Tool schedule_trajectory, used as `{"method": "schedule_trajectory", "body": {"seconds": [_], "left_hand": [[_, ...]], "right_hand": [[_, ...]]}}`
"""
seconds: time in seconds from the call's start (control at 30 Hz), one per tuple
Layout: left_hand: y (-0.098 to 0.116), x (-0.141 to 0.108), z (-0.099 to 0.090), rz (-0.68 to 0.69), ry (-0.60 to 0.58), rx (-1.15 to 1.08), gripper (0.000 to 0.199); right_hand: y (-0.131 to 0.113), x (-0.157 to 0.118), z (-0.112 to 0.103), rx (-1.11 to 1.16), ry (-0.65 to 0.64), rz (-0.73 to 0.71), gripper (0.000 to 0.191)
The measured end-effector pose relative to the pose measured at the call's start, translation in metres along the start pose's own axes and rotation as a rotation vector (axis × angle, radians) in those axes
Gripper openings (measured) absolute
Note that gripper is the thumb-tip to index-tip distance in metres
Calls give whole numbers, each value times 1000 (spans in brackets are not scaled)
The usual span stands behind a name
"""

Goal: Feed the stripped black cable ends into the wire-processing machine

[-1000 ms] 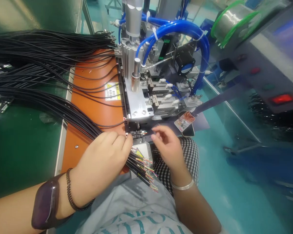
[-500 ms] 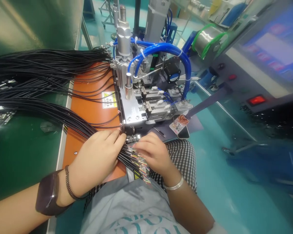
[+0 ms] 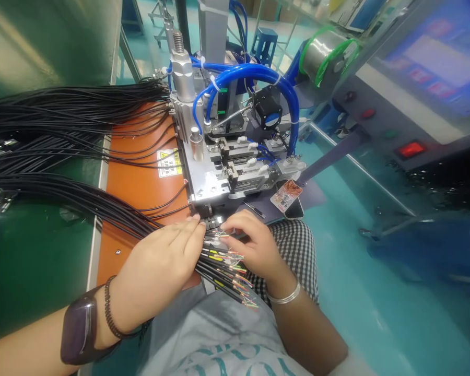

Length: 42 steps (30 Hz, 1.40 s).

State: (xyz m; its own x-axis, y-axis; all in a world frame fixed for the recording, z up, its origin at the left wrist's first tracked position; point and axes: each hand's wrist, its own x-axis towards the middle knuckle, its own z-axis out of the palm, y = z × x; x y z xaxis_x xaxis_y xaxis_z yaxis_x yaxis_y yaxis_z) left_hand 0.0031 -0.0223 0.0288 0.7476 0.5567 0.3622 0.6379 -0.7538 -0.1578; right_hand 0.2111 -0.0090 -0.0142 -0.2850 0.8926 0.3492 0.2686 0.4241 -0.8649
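My left hand (image 3: 168,256) lies over a thick bundle of black cables (image 3: 125,211), its fingers pressed together and wrapped round them near their stripped ends. Past that hand, the cable ends fan out into thin coloured wires (image 3: 241,282). My right hand (image 3: 256,248) is curled, with thumb and forefinger closing on the wire ends (image 3: 219,233) of the topmost cable. Just beyond both fingertips sits a small dark slotted fixture (image 3: 213,222) at the near end of the metal machine (image 3: 207,180). The palm side of my left hand is hidden.
More black cables (image 3: 62,109) run into the machine across an orange plate (image 3: 129,183). Blue air hoses (image 3: 258,73) arch above it. Tweezers (image 3: 254,210) and a phone (image 3: 288,198) lie to the right. A solder wire spool (image 3: 325,55) and a control panel (image 3: 411,104) stand behind.
The coloured wire ends have spread farther apart and stick out more past my left hand. My right thumb and forefinger are now at the topmost wires. The view has shifted slightly.
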Motion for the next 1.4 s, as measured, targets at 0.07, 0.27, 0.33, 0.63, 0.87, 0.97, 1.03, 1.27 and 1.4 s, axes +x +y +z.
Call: {"method": "schedule_trajectory", "body": {"seconds": [0.07,0.27,0.33,0.63,0.87,0.97,1.03,1.27,1.4], "left_hand": [[0,-1,1,-3,-13,-4,39],[-4,-4,-2,-51,-6,-70,19],[-6,-1,-4,-65,-9,-75,12],[-8,9,1,-43,-119,-111,38],[-7,11,6,-121,-120,-94,28],[-6,12,7,-167,-99,-72,21],[-6,11,7,-187,-66,-53,15],[-7,8,5,-240,15,-44,5],[-8,8,4,-230,7,-55,11]], "right_hand": [[0,1,2,5,9,16,5],[3,3,3,-86,29,-5,10],[4,2,-1,-139,52,-7,10],[0,-4,-11,-266,-29,-141,9],[-3,-2,5,-234,168,10,7],[-8,-3,12,-158,242,118,6],[-12,-5,13,-116,265,110,9],[-9,-3,9,-155,-8,-116,12],[-13,2,13,-55,212,132,8]]}}
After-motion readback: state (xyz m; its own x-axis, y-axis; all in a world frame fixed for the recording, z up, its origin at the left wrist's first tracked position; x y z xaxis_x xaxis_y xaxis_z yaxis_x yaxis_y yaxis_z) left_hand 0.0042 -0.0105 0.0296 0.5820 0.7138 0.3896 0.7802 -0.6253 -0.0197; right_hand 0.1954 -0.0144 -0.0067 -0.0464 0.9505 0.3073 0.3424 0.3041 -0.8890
